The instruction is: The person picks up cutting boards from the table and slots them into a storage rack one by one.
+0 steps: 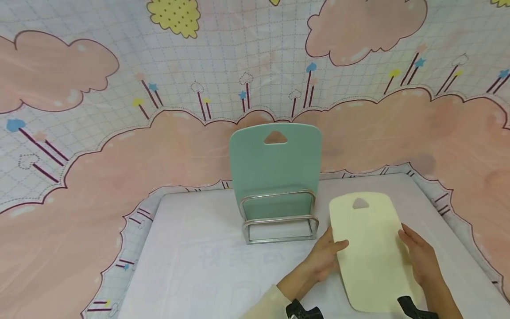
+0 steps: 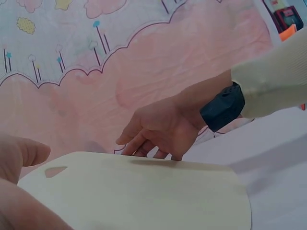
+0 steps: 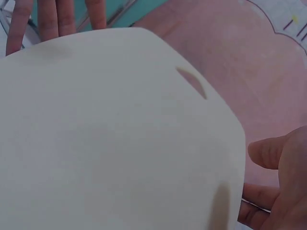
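Grip on board [image 1: 370, 261], whole rack [image 1: 280, 219] headcam-only

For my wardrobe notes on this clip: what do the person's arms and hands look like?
The left hand and right hand are gloveless. The left sleeve and right sleeve are cream. Each wrist wears a dark device: left device, right device, the latter blocky and angular.
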The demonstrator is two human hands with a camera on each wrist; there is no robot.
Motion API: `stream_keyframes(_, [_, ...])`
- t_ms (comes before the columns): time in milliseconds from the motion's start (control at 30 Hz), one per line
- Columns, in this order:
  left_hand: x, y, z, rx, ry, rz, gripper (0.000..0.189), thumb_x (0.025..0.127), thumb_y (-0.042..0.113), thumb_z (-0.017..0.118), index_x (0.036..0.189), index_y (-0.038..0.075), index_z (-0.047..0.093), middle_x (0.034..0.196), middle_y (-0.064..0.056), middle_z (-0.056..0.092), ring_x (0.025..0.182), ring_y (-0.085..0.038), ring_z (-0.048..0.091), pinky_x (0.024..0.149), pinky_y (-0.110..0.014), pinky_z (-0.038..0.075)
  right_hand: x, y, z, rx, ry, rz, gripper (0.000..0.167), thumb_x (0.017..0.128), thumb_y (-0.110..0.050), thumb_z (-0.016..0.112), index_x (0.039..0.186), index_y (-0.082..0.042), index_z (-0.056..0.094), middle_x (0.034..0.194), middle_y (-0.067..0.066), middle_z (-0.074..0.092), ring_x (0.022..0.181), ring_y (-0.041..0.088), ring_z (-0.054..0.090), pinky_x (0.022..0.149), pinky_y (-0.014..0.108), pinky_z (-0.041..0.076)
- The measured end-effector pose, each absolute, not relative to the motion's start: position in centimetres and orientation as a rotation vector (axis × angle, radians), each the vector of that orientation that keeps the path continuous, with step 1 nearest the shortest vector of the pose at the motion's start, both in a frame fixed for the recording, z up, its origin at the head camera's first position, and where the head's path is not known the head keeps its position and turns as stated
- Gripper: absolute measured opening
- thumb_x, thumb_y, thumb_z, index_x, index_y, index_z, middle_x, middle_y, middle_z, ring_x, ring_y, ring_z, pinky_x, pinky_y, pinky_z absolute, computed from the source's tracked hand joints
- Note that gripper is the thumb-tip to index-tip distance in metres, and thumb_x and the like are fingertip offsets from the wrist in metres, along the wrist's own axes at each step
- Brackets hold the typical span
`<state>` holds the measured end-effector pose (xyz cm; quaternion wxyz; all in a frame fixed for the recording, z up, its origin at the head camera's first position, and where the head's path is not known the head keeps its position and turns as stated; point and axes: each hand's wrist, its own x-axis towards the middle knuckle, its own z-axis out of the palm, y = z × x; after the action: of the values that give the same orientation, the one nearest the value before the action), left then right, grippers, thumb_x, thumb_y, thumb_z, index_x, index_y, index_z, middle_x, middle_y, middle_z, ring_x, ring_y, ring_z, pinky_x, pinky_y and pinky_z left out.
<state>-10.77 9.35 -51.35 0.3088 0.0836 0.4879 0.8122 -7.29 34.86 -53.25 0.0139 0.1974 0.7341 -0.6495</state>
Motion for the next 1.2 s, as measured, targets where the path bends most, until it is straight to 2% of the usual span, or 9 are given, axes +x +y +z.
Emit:
stream_keyframes(67, [-10.8, 9.3, -51.2, 0.233, 1.307, 2.150, 0.063, 0.096, 0.008, 0.054, 0.151, 0.020, 0.027, 0.141, -0.011, 0.045, 0.116, -0.038, 0.052, 0.088, -0.058, 0.043, -7.3, 34.7, -52.9, 0.602, 2.321, -1.998, 0.077, 0.100, -0.047, 0.040, 0.152, -0.001, 0.006, 0.157, 0.017, -0.001, 0.141, 0.033, -0.001, 0.111, 0.054, 0.003])
stream_keyframes(133, [-11.0, 9.2, -51.0, 0.254, 1.309, 2.157, 0.064, 0.096, 0.007, 0.054, 0.151, 0.020, 0.026, 0.142, -0.011, 0.044, 0.118, -0.037, 0.051, 0.090, -0.057, 0.043, -7.3, 34.5, -52.6, 0.598, 2.403, -1.922, 0.076, 0.100, -0.047, 0.039, 0.152, -0.001, 0.007, 0.156, 0.022, 0.008, 0.138, 0.035, 0.016, 0.110, 0.047, 0.022])
stream_keyframes(233, [-11.1, 9.2, -51.0, 0.285, 1.304, 2.169, 0.065, 0.095, 0.006, 0.053, 0.152, 0.020, 0.024, 0.143, -0.012, 0.044, 0.120, -0.036, 0.050, 0.091, -0.058, 0.042, -7.1, 34.1, -52.1, 0.588, 2.535, -1.788, 0.076, 0.100, -0.047, 0.040, 0.153, -0.002, 0.009, 0.148, 0.026, 0.021, 0.114, 0.020, 0.042, 0.087, 0.029, 0.044])
stream_keyframes(300, [-11.1, 9.1, -51.1, 0.293, 1.298, 2.184, 0.066, 0.095, 0.005, 0.053, 0.152, 0.020, 0.023, 0.142, -0.013, 0.044, 0.121, -0.035, 0.049, 0.092, -0.058, 0.041, -7.0, 33.9, -51.9, 0.585, 2.615, -1.706, 0.076, 0.099, -0.047, 0.041, 0.152, -0.002, 0.011, 0.140, 0.024, 0.027, 0.096, 0.006, 0.042, 0.068, 0.022, 0.044])
stream_keyframes(400, [-11.1, 9.0, -51.1, 0.281, 1.304, 2.197, 0.070, 0.095, 0.007, 0.054, 0.154, 0.018, 0.017, 0.142, -0.015, 0.044, 0.122, -0.034, 0.048, 0.092, -0.059, 0.040, -6.7, 33.5, -51.5, 0.547, 2.667, -1.671, 0.077, 0.099, -0.046, 0.043, 0.152, -0.001, 0.009, 0.141, 0.025, 0.028, 0.088, -0.004, 0.042, 0.064, 0.025, 0.047])
stream_keyframes(800, [-11.1, 8.8, -50.6, 0.309, 1.397, 2.199, 0.079, 0.095, 0.004, 0.056, 0.154, 0.008, 0.003, 0.143, -0.019, 0.041, 0.131, -0.034, 0.037, 0.099, -0.058, 0.035, -6.4, 32.9, -50.9, 0.483, 2.794, -1.656, 0.074, 0.100, -0.038, 0.046, 0.153, -0.005, 0.007, 0.145, 0.029, 0.025, 0.106, 0.013, 0.040, 0.066, 0.014, 0.041])
stream_keyframes(1067, [-11.4, 8.6, -50.4, 0.390, 1.392, 2.212, 0.079, 0.095, 0.002, 0.054, 0.154, 0.009, 0.002, 0.143, -0.017, 0.040, 0.131, -0.029, 0.039, 0.102, -0.050, 0.035, -6.0, 32.7, -49.8, 0.466, 2.745, -1.696, 0.076, 0.101, -0.039, 0.045, 0.154, -0.013, -0.002, 0.153, 0.028, 0.012, 0.135, 0.051, 0.017, 0.099, 0.062, 0.027])
stream_keyframes(1133, [-11.4, 8.6, -50.3, 0.404, 1.394, 2.208, 0.079, 0.095, 0.002, 0.054, 0.154, 0.010, 0.002, 0.143, -0.018, 0.040, 0.131, -0.029, 0.040, 0.102, -0.048, 0.036, -5.9, 32.6, -49.6, 0.466, 2.746, -1.697, 0.075, 0.101, -0.039, 0.045, 0.154, -0.013, -0.001, 0.154, 0.027, 0.012, 0.136, 0.050, 0.016, 0.103, 0.060, 0.025])
stream_keyframes(1200, [-11.4, 8.5, -50.2, 0.418, 1.395, 2.204, 0.080, 0.095, 0.002, 0.054, 0.154, 0.010, 0.001, 0.144, -0.018, 0.039, 0.131, -0.029, 0.040, 0.103, -0.046, 0.036, -5.8, 32.6, -49.4, 0.458, 2.762, -1.679, 0.075, 0.101, -0.038, 0.046, 0.154, -0.012, 0.000, 0.154, 0.027, 0.014, 0.136, 0.049, 0.018, 0.106, 0.041, 0.030])
